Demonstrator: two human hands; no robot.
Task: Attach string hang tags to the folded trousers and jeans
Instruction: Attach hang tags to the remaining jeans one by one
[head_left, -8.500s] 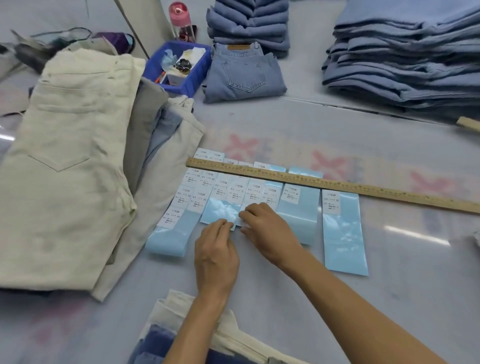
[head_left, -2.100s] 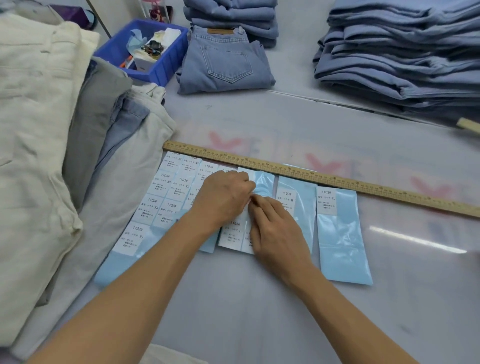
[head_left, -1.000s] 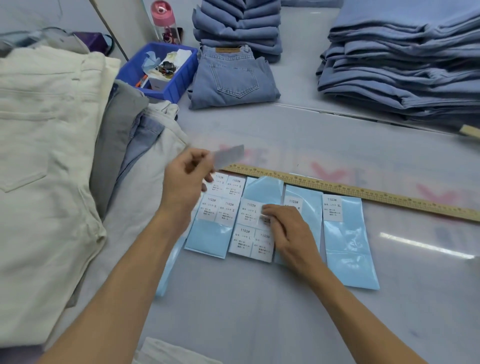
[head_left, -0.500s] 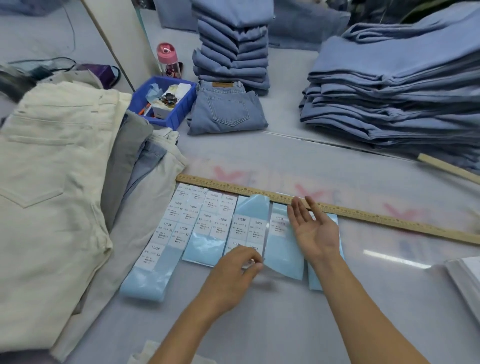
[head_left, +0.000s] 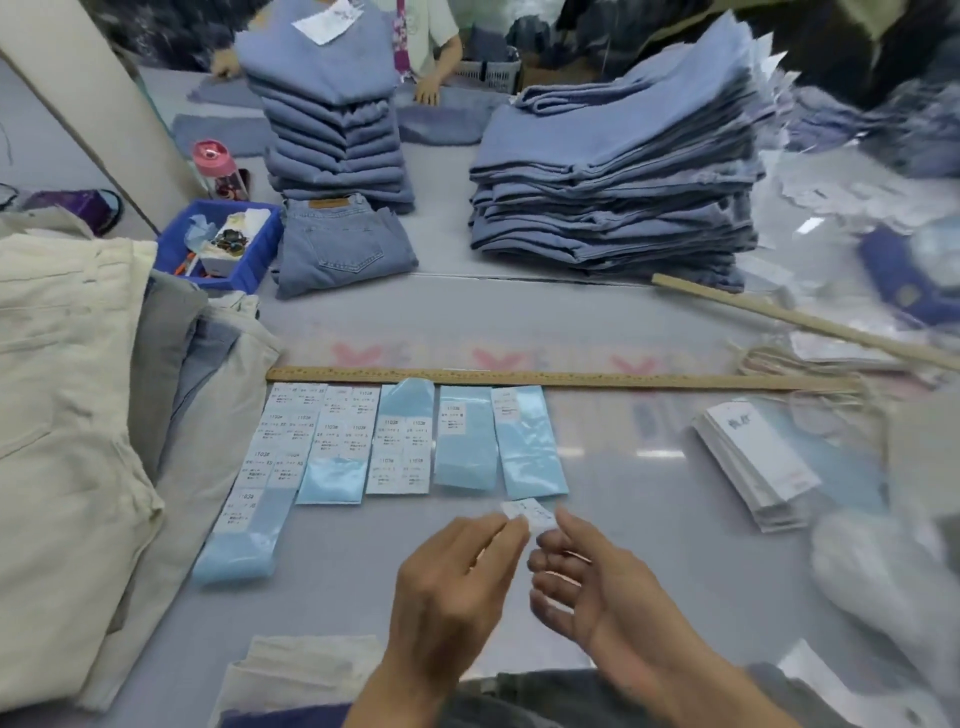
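Hands both raised over the table (head_left: 597, 322), near its front edge. Left hand (head_left: 452, 587): fingers curled, thumb and forefinger pinching one end of a small white sticker (head_left: 529, 512). Right hand (head_left: 592, 587): palm turned inward, fingers loosely spread and slightly bent, holding nothing; its forefinger tip lies just beside the sticker's other end, contact not certain.

Just beyond the hands: five light-blue sheets (head_left: 527, 452) side by side, far ends at a wooden ruler (head_left: 519, 375) lying crosswise. The three left sheets carry many printed white stickers; the two right ones carry one each near the top. Print too small to read.

Right of the sheets: a fanned stack of white tags (head_left: 753, 462), lying flat, with strings bunched near the ruler's right end. Further right blurred.

Left: cream trousers (head_left: 62, 389) on top of a pile with grey and pale-blue trousers under it. Front edge: another folded cream pair (head_left: 306, 670), partly cut off by the frame.

Far side: one folded pair of jeans (head_left: 337, 249) lying alone, back pocket up. Behind it a tall stack (head_left: 332, 130) of folded jeans with white paper on top; to the right a wider, lower pile (head_left: 623, 171).

Blue bin (head_left: 244, 260) with small oddments left of the single jeans; pink-lidded bottle (head_left: 218, 169) behind it. Second wooden stick (head_left: 779, 317) lying diagonally at the right. Another person's hands (head_left: 428, 93) at the far edge.
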